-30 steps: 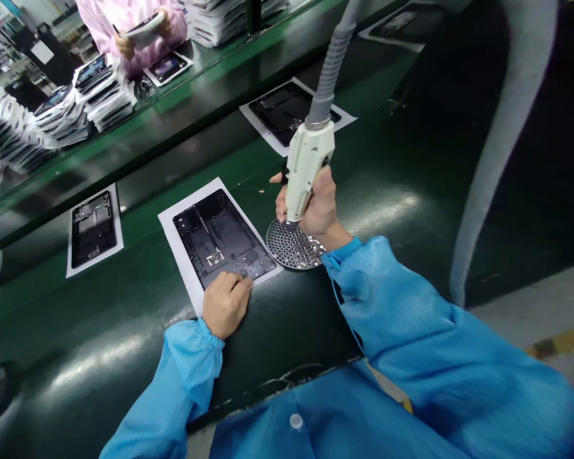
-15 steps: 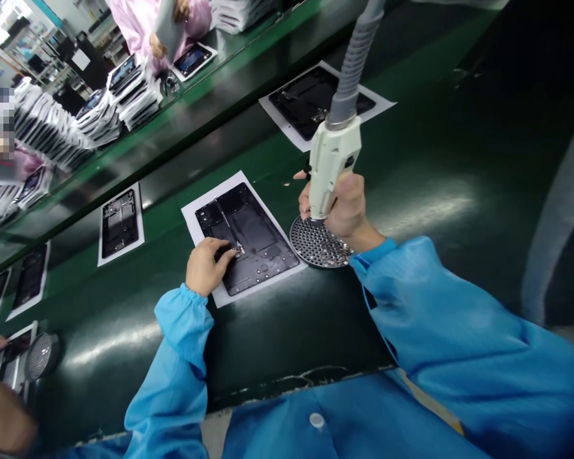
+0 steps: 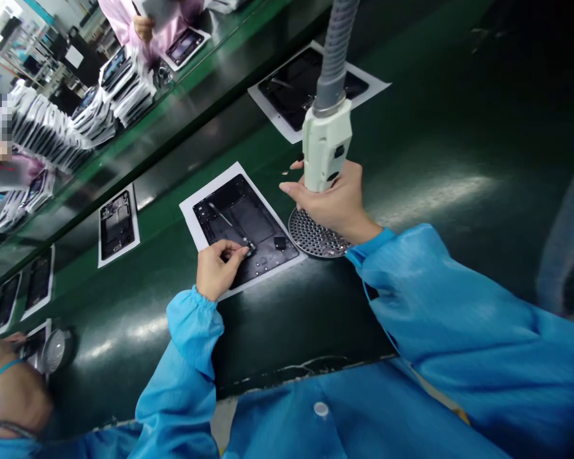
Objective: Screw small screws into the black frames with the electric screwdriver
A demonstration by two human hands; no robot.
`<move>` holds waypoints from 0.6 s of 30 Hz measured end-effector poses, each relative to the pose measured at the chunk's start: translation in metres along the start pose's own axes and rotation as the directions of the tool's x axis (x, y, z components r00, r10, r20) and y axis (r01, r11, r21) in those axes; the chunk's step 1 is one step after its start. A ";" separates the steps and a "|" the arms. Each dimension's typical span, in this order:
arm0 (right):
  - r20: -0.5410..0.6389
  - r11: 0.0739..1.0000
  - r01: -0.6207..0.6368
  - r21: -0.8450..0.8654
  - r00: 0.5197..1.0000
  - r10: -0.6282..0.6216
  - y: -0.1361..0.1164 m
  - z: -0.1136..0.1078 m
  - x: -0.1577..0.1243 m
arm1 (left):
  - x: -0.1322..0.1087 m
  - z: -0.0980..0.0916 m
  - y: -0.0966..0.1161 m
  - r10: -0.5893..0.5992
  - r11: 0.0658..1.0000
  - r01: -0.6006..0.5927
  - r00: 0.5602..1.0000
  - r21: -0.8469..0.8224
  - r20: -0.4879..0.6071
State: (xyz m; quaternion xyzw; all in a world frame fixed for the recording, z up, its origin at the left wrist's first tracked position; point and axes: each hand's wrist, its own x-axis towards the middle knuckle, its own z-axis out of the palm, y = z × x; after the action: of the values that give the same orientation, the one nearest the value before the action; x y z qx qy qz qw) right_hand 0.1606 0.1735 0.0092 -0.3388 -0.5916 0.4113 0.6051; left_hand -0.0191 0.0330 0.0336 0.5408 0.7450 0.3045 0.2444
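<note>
As left hand (image 3: 217, 270) pinches panel (image 3: 242, 220) — right (image 3: 330, 203) grips nozzle (image 3: 326, 145) above disc (image 3: 312, 234)

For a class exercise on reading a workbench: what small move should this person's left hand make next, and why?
Probably lift the left hand slightly, to check the small part at its fingertips. The fingers partly hide that part on the black panel. The right hand grips the white handheld tool above the perforated metal disc, so it isn't touching the part.

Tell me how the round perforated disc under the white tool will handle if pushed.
The perforated metal disc looks thin but rigid, so it probably won't flex. On the glossy dark green bench top, it would likely slide easily. Stood on edge, it could roll.
</note>
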 end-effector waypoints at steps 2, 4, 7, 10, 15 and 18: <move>-0.009 1.000 0.002 -0.021 1.000 -0.002 0.001 0.001 0.000 | -0.009 0.004 0.000 0.029 0.997 -0.030 0.999 0.064 0.012; -0.012 1.000 0.008 -0.029 1.000 -0.008 0.001 0.001 0.000 | -0.017 0.008 0.000 0.039 0.996 -0.043 0.998 0.073 0.048; -0.030 0.999 0.008 -0.033 1.000 -0.009 -0.004 0.001 0.000 | -0.025 0.013 -0.002 0.011 0.999 -0.017 0.992 0.046 0.126; -0.040 0.998 0.026 -0.053 0.999 -0.028 -0.014 -0.002 0.001 | -0.026 0.017 -0.002 0.012 0.991 -0.032 0.989 0.129 0.150; -0.065 0.994 0.109 0.010 0.992 -0.108 -0.037 -0.008 0.001 | -0.020 0.022 0.002 0.066 0.943 -0.097 0.992 0.319 0.108; -0.028 0.993 0.094 0.070 0.995 -0.092 -0.050 -0.009 -0.006 | -0.020 0.023 0.000 0.078 0.943 -0.109 0.991 0.315 0.108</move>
State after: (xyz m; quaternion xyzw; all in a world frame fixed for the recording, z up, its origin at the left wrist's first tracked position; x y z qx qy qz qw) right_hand 0.1745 0.1473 0.0512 -0.2943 -0.5840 0.3992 0.6426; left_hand 0.0033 0.0182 0.0182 0.6218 0.7457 0.1652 0.1735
